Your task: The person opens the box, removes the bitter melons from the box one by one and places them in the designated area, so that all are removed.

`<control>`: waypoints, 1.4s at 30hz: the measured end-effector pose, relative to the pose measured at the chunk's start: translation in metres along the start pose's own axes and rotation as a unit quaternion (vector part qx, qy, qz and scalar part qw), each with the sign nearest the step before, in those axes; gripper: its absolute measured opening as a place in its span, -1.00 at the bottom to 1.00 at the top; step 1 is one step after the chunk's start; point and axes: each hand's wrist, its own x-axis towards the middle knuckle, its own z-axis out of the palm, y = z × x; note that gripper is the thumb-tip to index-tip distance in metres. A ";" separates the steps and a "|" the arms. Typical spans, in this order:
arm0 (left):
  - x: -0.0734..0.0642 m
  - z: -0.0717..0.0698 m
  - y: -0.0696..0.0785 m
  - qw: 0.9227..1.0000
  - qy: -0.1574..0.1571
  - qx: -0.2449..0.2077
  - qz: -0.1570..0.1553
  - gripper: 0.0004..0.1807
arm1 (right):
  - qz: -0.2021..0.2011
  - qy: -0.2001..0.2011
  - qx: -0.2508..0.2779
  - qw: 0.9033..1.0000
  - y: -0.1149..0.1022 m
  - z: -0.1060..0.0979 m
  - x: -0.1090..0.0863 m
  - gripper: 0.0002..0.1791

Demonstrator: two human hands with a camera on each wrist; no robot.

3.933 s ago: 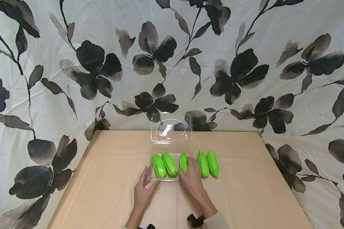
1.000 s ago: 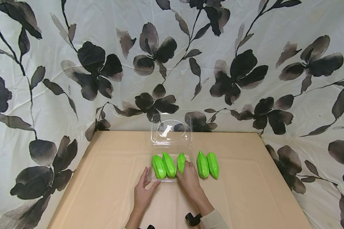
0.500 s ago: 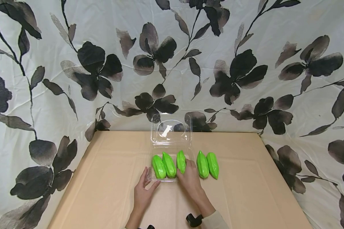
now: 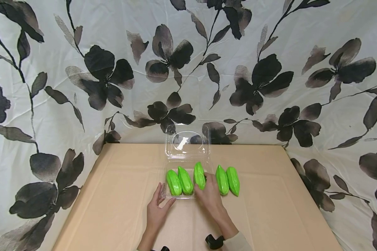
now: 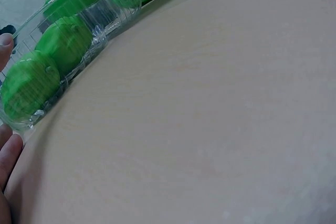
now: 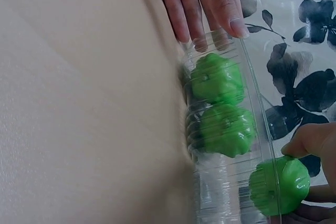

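A clear plastic clamshell container stands with its lid raised at the back. Two green ridged vegetables lie side by side in its left half. My left hand holds the near left corner, thumb at the front and fingers along the side. Another green ridged vegetable is pinched by my right hand over the container's right part. In the right wrist view this held vegetable sits above the tray floor, between thumb and fingers; whether it touches the rim I cannot tell.
Just right of the container, two more green ridged vegetables lie on the tan tabletop. Behind the table's far edge hangs a white cloth with dark flower prints.
Compared with half a second ago, the held vegetable has shifted slightly away from me and leans more, and the right hand has moved a little right. The left hand and container stay put.
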 end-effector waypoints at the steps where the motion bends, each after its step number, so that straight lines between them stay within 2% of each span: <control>1: 0.000 0.000 0.000 1.000 0.000 0.000 -0.001 -0.04 | 0.002 -0.001 0.002 1.000 0.000 -0.001 0.000 -0.33; 9: 0.000 0.000 0.001 1.000 -0.003 0.002 -0.003 -0.03 | 0.010 -0.003 0.019 1.000 -0.002 -0.007 0.000 -0.33; 20: 0.000 0.000 0.000 1.000 0.000 0.000 0.007 -0.04 | -0.005 0.028 0.028 0.999 0.001 -0.013 0.000 -0.36; 32: 0.000 -0.001 0.000 1.000 -0.002 0.000 0.004 -0.03 | 0.010 0.039 0.031 0.999 0.010 -0.022 0.001 -0.34; 42: 0.000 0.000 -0.001 1.000 -0.001 0.000 0.002 -0.04 | 0.003 0.059 0.029 0.998 0.017 -0.030 0.002 -0.33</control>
